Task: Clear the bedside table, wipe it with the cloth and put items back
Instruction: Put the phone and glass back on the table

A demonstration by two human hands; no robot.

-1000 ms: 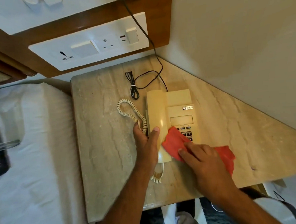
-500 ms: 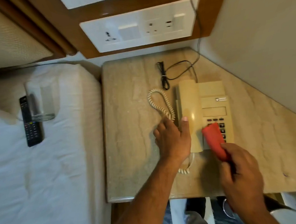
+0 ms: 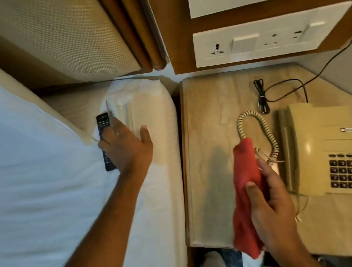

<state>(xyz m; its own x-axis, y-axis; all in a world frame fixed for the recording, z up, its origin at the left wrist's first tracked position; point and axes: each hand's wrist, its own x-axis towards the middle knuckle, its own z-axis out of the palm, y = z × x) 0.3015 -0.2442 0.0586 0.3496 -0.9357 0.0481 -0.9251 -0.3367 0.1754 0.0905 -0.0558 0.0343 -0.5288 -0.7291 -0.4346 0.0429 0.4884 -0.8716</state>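
Note:
The marble bedside table [image 3: 206, 115] carries a beige telephone [image 3: 318, 138] at its right side, with a coiled cord [image 3: 260, 124] to the phone's left. My right hand [image 3: 276, 205] hovers over the table's front and grips a red cloth [image 3: 245, 182], which hangs down past the edge. On the bed to the left, a clear drinking glass [image 3: 120, 116] stands beside a black remote [image 3: 103, 124]. My left hand [image 3: 127, 150] is spread around the glass's lower part, fingers over the remote and thumb a little apart from the glass on the right.
A black cable [image 3: 261, 96] lies bundled at the table's back and runs up the wall. A white socket panel [image 3: 268, 40] sits on wood above the table. The white bed [image 3: 42, 201], a pillow [image 3: 17, 125] and a woven headboard [image 3: 64, 37] fill the left.
My left hand has left the phone's handset and reached left over the bed to the glass. My right hand has lifted the cloth off the phone. The view swung left.

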